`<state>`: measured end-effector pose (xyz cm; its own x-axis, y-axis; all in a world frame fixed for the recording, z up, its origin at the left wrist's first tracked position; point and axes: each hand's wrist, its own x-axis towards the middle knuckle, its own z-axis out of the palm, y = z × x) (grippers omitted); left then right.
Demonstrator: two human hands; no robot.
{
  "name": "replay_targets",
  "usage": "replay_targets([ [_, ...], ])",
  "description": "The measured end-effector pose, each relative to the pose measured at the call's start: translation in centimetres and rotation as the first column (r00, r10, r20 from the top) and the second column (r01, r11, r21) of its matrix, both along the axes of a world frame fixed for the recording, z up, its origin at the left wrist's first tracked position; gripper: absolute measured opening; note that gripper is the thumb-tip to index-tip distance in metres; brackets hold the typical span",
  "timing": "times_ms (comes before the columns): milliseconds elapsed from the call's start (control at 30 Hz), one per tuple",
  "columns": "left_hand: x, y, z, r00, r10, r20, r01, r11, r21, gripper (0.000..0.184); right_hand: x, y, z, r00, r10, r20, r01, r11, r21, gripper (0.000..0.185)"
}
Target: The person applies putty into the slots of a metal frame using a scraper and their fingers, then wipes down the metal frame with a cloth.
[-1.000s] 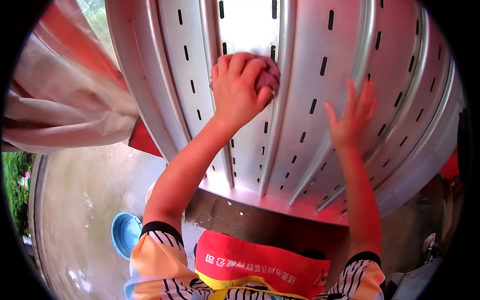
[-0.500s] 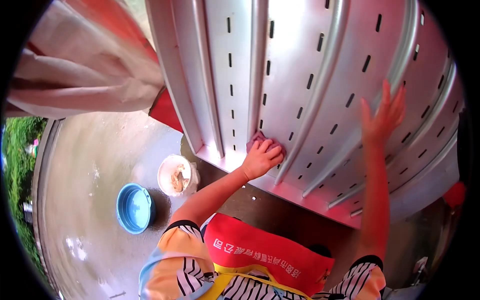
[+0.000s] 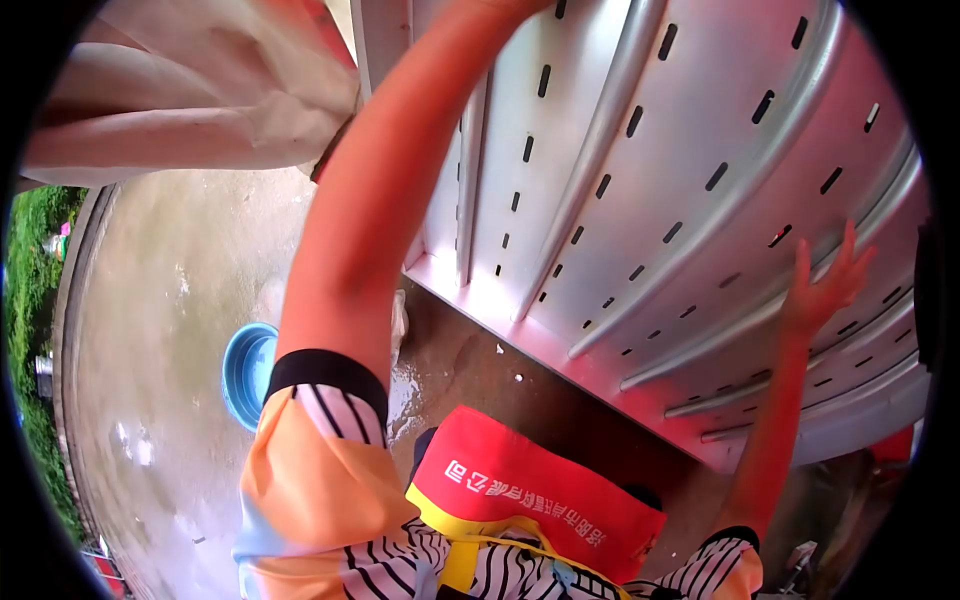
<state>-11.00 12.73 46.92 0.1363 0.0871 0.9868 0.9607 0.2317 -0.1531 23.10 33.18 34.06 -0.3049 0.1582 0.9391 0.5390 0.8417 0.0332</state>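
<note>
A large silver metal panel (image 3: 690,110) with rows of slots and raised tubular ribs rises in front of me. My left arm stretches far up across its left side. Only the base of my left hand (image 3: 520,5) shows at the top edge; its fingers, and whatever they hold, are out of the picture. Lower on the right, my right hand (image 3: 828,285) is open over the ribs, fingers spread, with nothing in it. It appears to rest against the metal.
A blue basin (image 3: 234,390) stands on the wet concrete ground (image 3: 170,300) at left, partly behind my sleeve. My arm mostly covers a whitish bucket (image 3: 399,325). Beige cloth (image 3: 200,115) hangs at the upper left. Green plants (image 3: 35,300) line the far edge.
My left hand has moved from the panel's lower part up to the top edge; the purple rag it held is out of sight. The view has shifted, and my right hand appears lower and farther right.
</note>
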Motion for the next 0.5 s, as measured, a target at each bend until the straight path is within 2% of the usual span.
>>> replay_targets([
  [33, 0.7, 1.1, -0.8, 0.986, 0.166, 0.007, -0.166, 0.984, 0.061, 0.029, 0.0, -0.1, 0.1, 1.0, -0.013, 0.003, 0.013, 1.0, -0.006, 0.061],
  [100, 0.7, 1.3, -3.1, 0.997, 0.067, -0.038, -0.063, 0.993, 0.098, 0.03, 0.0, -0.3, 0.1, 1.0, -0.018, 0.002, 0.018, 1.0, -0.019, 0.06],
  [133, 0.4, 1.3, -5.5, 0.999, -0.036, -0.015, 0.037, 0.997, 0.071, 0.031, -0.1, -0.3, 0.1, 1.0, -0.006, -0.002, 0.006, 1.0, -0.019, 0.059],
  [200, 1.1, 0.4, -16.2, 0.997, 0.012, 0.072, -0.015, 0.999, 0.042, 0.036, -0.3, -0.4, -0.1, 1.0, 0.012, 0.009, -0.012, 1.0, -0.02, 0.058],
  [267, 2.6, -2.4, -24.7, 0.98, 0.015, 0.201, -0.007, 0.999, -0.04, 0.032, -0.3, -0.3, 0.1, 1.0, 0.025, 0.009, -0.025, 1.0, -0.007, 0.058],
  [367, 6.2, -7.6, -35.3, 0.892, 0.061, 0.449, 0.067, 0.962, -0.265, 0.03, -0.2, -0.3, 0.1, 0.999, -0.041, 0.015, 0.041, 0.999, -0.018, 0.058],
  [400, 7.3, -9.0, -36.8, 0.826, 0.069, 0.56, 0.133, 0.941, -0.311, 0.031, 0.1, 0.0, 0.0, 0.999, -0.037, 0.033, 0.038, 0.999, -0.007, 0.059],
  [433, 8.1, -10.3, -37.5, 0.701, 0.091, 0.707, 0.215, 0.919, -0.331, 0.034, 0.2, -0.2, 0.0, 0.999, -0.037, 0.035, 0.038, 0.999, -0.006, 0.059],
  [467, 7.8, -11.0, -39.6, 0.468, -0.008, 0.884, 0.355, 0.917, -0.179, 0.037, 0.2, -0.3, 0.1, 0.999, -0.039, 0.03, 0.039, 0.999, -0.005, 0.059],
  [500, 7.6, -11.6, -39.2, 0.146, -0.179, 0.973, 0.445, 0.89, 0.097, 0.036, 0.2, -0.4, 0.2, 0.999, -0.044, 0.024, 0.044, 0.999, -0.008, 0.059],
])
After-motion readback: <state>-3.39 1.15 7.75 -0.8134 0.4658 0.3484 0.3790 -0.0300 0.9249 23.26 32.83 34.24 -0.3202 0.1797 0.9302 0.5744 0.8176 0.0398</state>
